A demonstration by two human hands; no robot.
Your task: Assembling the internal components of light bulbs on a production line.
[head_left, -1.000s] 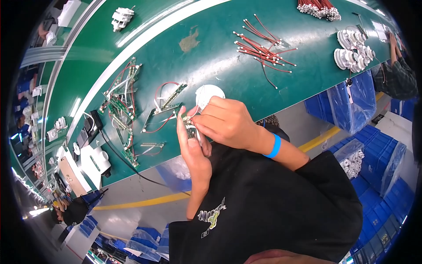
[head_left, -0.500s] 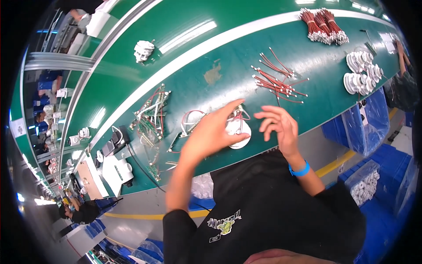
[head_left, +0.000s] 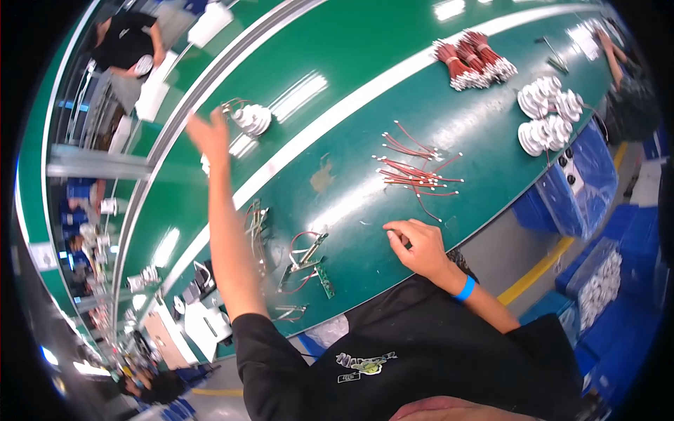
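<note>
My left arm is stretched to the far left over the green belt. My left hand (head_left: 210, 137), blurred by motion, has its fingers spread and nothing visible in them. Close to its right lies a cluster of white ribbed round parts (head_left: 253, 119) with short wires. A white piece (head_left: 205, 164) shows partly behind the wrist. My right hand (head_left: 419, 247) hovers at the front of the green table (head_left: 358, 263), fingers loosely bent, thumb apart, holding nothing visible. Left of it lie green circuit boards (head_left: 306, 261) with red and white wires; more boards (head_left: 257, 221) are partly hidden by my left forearm.
Loose red wires (head_left: 418, 172) lie mid-table, with bundled red wires (head_left: 476, 59) behind. White round parts (head_left: 547, 116) stand in stacks at the right, above a lined blue bin (head_left: 579, 182). A metal rail (head_left: 239, 52) edges the belt. Other people work farther off.
My left hand has moved from the table to the far-left belt. The white disc no longer shows at the table's front. My right hand has lowered toward the edge, and the view has shifted.
</note>
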